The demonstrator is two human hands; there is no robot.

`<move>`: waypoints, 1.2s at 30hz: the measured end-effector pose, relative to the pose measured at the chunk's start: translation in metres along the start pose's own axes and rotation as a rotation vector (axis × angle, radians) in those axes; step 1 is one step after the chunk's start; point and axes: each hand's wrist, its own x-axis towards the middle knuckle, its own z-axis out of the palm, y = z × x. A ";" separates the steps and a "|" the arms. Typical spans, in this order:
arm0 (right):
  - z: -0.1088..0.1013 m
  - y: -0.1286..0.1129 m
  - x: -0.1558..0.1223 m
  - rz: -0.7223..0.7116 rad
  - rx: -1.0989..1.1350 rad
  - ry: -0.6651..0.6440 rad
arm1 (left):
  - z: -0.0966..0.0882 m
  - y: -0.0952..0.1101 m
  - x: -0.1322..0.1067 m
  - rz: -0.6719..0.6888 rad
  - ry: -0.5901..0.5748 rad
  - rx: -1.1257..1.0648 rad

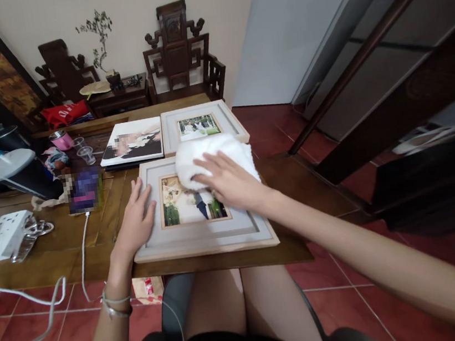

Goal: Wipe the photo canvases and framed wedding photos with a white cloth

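A framed photo (203,241) with a pale wood border lies flat near the table's front edge. My right hand (226,176) presses a folded white cloth (216,145) onto its upper right part, fingers spread over the cloth. The cloth hides part of the picture and some of the frame's top edge. On the frame's left edge rests my left hand (136,219), open, with its fingers stretched out. Just behind lies a second framed photo (205,126), its lower edge partly covered by the cloth. Left of that one is a photo album (133,141).
To the left are a phone (85,190) on a white cable, a power strip (3,236), a metal clip (30,235) and a black tumbler (26,172) with a straw. A pink mug (61,140) and clear cups (86,154) stand farther back. Carved chairs (177,48) line the wall.
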 end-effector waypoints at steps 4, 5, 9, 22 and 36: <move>0.005 0.020 0.021 0.032 -0.096 -0.034 | -0.002 0.002 0.002 0.025 0.010 -0.018; 0.005 0.019 0.020 0.016 -0.097 -0.050 | -0.002 0.002 0.002 0.026 0.007 -0.023; -0.004 -0.006 -0.012 -0.085 0.001 -0.104 | -0.002 0.000 0.003 0.024 -0.032 -0.008; -0.016 -0.072 -0.061 -0.152 0.244 -0.076 | 0.001 -0.005 0.002 0.052 -0.098 0.008; 0.000 0.007 0.017 -0.026 -0.031 -0.116 | -0.001 -0.002 0.002 0.049 -0.076 -0.006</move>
